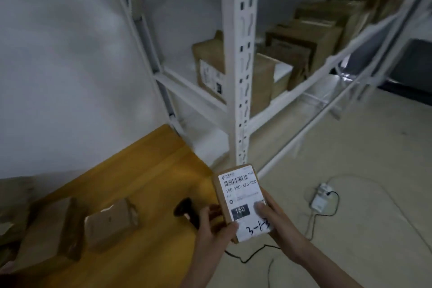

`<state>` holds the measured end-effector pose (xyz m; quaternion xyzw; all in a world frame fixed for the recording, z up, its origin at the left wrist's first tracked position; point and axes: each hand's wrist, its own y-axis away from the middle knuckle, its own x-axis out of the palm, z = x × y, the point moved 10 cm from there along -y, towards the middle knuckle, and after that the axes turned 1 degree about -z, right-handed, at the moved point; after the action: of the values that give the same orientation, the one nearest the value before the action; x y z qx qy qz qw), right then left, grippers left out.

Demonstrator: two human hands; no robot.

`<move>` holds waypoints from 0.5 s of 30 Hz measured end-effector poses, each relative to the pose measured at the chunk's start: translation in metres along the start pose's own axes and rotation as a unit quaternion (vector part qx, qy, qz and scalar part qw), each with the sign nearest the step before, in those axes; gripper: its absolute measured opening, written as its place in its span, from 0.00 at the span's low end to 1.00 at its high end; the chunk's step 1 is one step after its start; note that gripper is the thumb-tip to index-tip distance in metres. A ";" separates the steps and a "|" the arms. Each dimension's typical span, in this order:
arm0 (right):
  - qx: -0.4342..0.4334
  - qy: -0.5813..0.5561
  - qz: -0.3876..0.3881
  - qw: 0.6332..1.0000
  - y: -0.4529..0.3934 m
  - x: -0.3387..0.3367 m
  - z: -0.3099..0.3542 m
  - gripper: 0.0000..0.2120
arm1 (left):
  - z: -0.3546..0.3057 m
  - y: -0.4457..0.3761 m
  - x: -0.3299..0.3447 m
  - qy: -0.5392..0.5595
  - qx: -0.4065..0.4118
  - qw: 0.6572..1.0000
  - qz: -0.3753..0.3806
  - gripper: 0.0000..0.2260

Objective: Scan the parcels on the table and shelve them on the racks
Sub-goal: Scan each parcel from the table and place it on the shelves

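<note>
Both hands hold a small box (240, 201): left hand (214, 227) fingers curl around its side, right hand (268, 215) thumb presses its label. It hangs past the yellow surface (145, 170) edge, below the white rack (243, 65).

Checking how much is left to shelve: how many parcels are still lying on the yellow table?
2 clearly. A darker parcel lies toward the left, a lighter parcel just right of it. A blurred brown shape at the left edge may be another. One more parcel is in the hands, not on the table.
</note>
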<state>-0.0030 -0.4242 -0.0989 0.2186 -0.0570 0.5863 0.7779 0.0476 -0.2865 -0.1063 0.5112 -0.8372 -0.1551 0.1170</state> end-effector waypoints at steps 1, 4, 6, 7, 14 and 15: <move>-0.002 -0.009 -0.016 1.000 0.011 -0.020 0.005 0.26 | -0.001 -0.001 0.021 -0.008 -0.004 1.000 0.023 0.18; -0.003 -0.026 -0.070 0.997 0.045 -0.081 0.019 0.26 | 0.002 -0.004 0.082 -0.035 -0.025 0.997 0.067 0.16; -0.009 -0.030 -0.109 0.994 0.065 -0.125 0.029 0.28 | 0.004 -0.007 0.127 -0.042 -0.036 0.994 0.091 0.15; -0.014 -0.027 -0.127 0.991 0.075 -0.146 0.036 0.31 | 0.003 -0.007 0.151 -0.052 -0.034 0.993 0.101 0.14; -0.052 -0.049 -0.199 0.977 0.142 -0.297 0.095 0.32 | -0.019 0.004 0.328 -0.067 -0.005 0.989 0.134 0.14; -0.056 -0.042 -0.196 0.978 0.150 -0.316 0.105 0.33 | -0.021 0.006 0.352 -0.069 0.001 0.988 0.139 0.14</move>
<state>-0.2230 -0.7146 -0.0727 0.2063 -0.0786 0.4085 0.8857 -0.1086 -0.6013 -0.0711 0.3778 -0.9064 -0.1714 0.0794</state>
